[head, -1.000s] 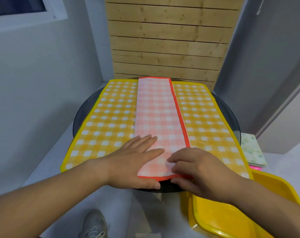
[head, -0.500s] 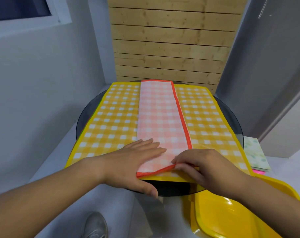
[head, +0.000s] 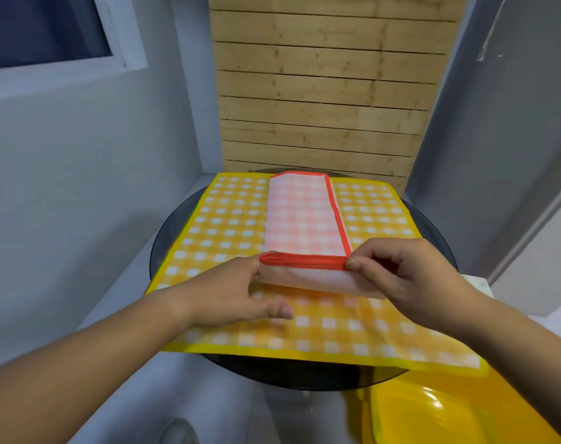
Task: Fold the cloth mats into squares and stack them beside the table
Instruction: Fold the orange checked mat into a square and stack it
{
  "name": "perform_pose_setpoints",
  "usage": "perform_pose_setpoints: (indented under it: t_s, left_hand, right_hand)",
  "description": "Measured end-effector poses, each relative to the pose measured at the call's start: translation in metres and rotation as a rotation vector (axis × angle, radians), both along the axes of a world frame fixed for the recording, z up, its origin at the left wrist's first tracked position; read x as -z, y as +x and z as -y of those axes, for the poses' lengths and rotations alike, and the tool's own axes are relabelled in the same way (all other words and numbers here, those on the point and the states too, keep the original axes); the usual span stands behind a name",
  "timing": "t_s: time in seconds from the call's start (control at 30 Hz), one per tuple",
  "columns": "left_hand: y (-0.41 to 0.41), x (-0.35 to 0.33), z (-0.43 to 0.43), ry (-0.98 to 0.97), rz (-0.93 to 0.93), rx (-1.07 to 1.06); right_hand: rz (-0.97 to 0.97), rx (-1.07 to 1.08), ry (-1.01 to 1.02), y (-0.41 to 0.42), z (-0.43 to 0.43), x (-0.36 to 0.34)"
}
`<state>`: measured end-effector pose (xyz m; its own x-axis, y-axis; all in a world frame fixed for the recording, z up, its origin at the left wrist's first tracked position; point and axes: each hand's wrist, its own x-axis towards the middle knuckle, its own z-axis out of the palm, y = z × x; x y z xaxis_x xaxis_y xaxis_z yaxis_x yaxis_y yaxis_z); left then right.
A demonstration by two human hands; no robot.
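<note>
**Two hands at the near end: fold runs up-frame**

The round dark glass table [head: 163, 248] carries a yellow-checked cloth mat [head: 228, 225], spread flat. On it, at centre frame, lies the red-bordered pink-checked cloth strip [head: 301, 219], long axis running from lower to upper frame. The left hand [head: 228, 293] and the right hand [head: 410, 283] each pinch a corner of its raised near end. The far end lies well apart, up-frame.

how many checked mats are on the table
2: the red mat, folded to a strip, lies on the yellow mat spread over the table. Others may hide underneath.
</note>
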<state>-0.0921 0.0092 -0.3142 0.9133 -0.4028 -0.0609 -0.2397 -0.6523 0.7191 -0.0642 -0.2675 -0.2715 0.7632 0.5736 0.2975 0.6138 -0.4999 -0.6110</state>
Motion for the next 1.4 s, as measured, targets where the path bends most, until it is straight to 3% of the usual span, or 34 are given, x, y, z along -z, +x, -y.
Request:
perform_pose_setpoints:
  t_s: [0.13, 0.23, 0.33, 0.4, 0.5, 0.67, 0.87, 1.1, 1.23, 1.4]
  left_hand:
    - [0.012, 0.005, 0.001, -0.214, -0.019, -0.098]
    - [0.023, 0.005, 0.002, -0.311, -0.015, -0.167]
    - [0.031, 0.0, 0.005, -0.506, -0.104, -0.227]
    - [0.039, -0.001, 0.006, -0.535, -0.118, -0.278]
    - [0.055, 0.0, 0.007, -0.515, -0.127, -0.403]
    - [0.075, 0.004, 0.012, -0.451, -0.151, -0.54]
    - [0.076, 0.009, 0.006, -0.149, -0.201, -0.612]
    - [0.067, 0.015, 0.011, 0.044, -0.088, -0.484]
    - [0.064, 0.013, 0.011, 0.049, -0.111, -0.439]
    - [0.061, 0.008, 0.006, -0.046, -0.133, -0.447]
  right_hand:
    - [0.011, 0.018, 0.096, 0.007, -0.008, -0.014]
    - [-0.031, 0.076, 0.303, 0.017, -0.011, -0.017]
    - [-0.246, 0.053, 0.564, 0.028, -0.011, -0.012]
    - [-0.427, 0.042, 0.611, 0.035, -0.012, 0.001]
    - [-0.542, 0.116, 0.485, 0.046, -0.012, 0.026]
    - [-0.473, 0.286, 0.196, 0.062, -0.015, 0.054]
    - [-0.371, 0.404, 0.099, 0.071, -0.017, 0.062]
    - [-0.247, 0.436, -0.099, 0.075, -0.024, 0.068]
    - [-0.23, 0.458, -0.19, 0.075, -0.031, 0.069]
    - [-0.284, 0.488, -0.126, 0.076, -0.028, 0.066]
